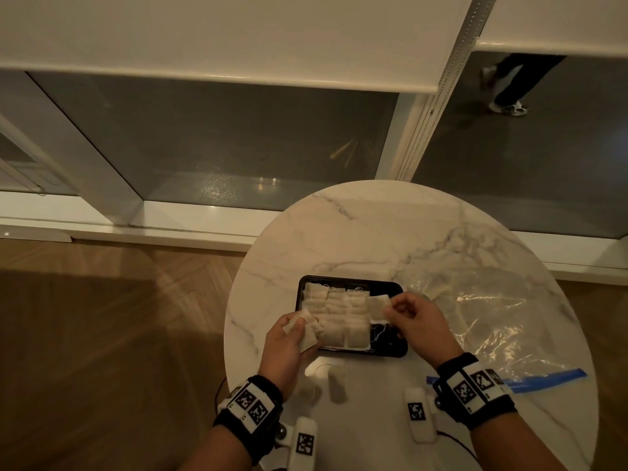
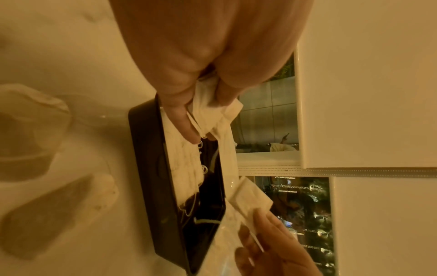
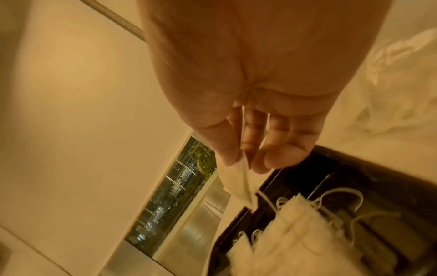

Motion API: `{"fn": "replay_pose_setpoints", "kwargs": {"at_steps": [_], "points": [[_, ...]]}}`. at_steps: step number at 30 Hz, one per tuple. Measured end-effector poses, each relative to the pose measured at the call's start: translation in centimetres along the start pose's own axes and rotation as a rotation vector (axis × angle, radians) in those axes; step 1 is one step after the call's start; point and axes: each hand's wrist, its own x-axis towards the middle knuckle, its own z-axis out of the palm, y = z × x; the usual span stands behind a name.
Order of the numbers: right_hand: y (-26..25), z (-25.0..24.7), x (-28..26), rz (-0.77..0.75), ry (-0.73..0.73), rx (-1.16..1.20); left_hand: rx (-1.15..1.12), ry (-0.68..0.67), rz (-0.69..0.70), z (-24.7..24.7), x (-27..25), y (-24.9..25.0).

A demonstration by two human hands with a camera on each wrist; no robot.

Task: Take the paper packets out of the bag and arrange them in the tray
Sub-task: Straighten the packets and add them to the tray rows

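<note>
A black tray [image 1: 394,348] sits on the round marble table [image 1: 373,232], its left and middle filled with rows of pale paper packets [image 1: 339,314] with strings. My left hand [image 1: 289,338] hovers at the tray's left edge and grips a small bunch of packets [image 1: 307,331] [image 2: 212,110]. My right hand [image 1: 404,311] pinches one packet [image 1: 379,305] [image 3: 238,183] by its edge over the tray's right side. The clear plastic bag [image 1: 492,321] with a blue zip strip lies flat to the right of the tray.
The table edge curves close on the left, with wooden floor [image 1: 102,334] below. A window sill and dark glass [image 1: 221,147] lie behind the table. A person's legs [image 1: 509,86] show at the far upper right.
</note>
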Motion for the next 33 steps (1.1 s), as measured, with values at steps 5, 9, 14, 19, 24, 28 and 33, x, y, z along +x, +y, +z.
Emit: {"fn": "replay_pose_setpoints", "kwargs": {"at_steps": [5, 9, 14, 19, 24, 28, 33], "points": [[0.7, -2.3, 3.1, -0.128, 0.055, -0.442, 0.526, 0.004, 0.246, -2.9, 0.9, -0.3], [0.5, -2.6, 5.3, -0.137, -0.053, -0.711, 0.835, -0.109, 0.341, -4.0, 1.1, -0.7], [-0.4, -1.1, 6.6, -0.188, -0.199, -1.071, 1.006, -0.208, 0.383, -3.5, 0.5, -0.9], [-1.0, 0.1, 7.2, -0.182, -0.293, -1.243, 1.015, -0.221, 0.402, -3.2, 0.5, -1.3], [-0.4, 0.7, 7.4, -0.187, -0.242, -1.316, 0.996, -0.229, 0.397, -3.3, 0.6, -1.6], [-0.1, 0.9, 7.3, -0.199, -0.175, -1.289, 1.014, -0.228, 0.4, -3.4, 0.7, -1.7], [0.1, 1.3, 7.3, -0.227, -0.105, -1.225, 1.009, -0.231, 0.399, -3.1, 0.5, -1.5]]}}
